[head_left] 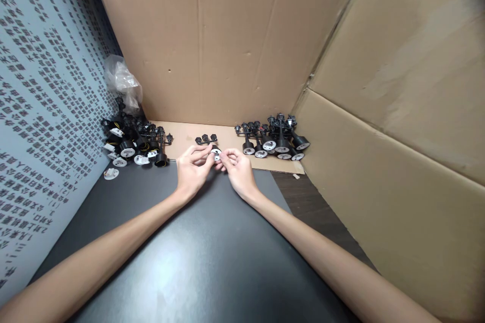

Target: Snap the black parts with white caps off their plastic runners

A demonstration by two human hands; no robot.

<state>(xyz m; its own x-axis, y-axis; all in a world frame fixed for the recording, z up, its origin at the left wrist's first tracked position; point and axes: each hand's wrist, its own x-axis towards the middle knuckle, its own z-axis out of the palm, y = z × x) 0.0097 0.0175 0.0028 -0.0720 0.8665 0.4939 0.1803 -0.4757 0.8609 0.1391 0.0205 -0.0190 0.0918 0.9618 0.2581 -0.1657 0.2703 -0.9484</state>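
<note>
While my left grip and right grip pinch the white-faced base of a black lamp above the worktop, between two lamp heaps, I judge it light and stiff, fragile at its branched top, best held by that wide base.

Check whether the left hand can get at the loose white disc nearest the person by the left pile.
Probably yes, though the left hand is busy holding the black lamp; once freed, no object seems to block its way over the grey surface to the white disc.
</note>
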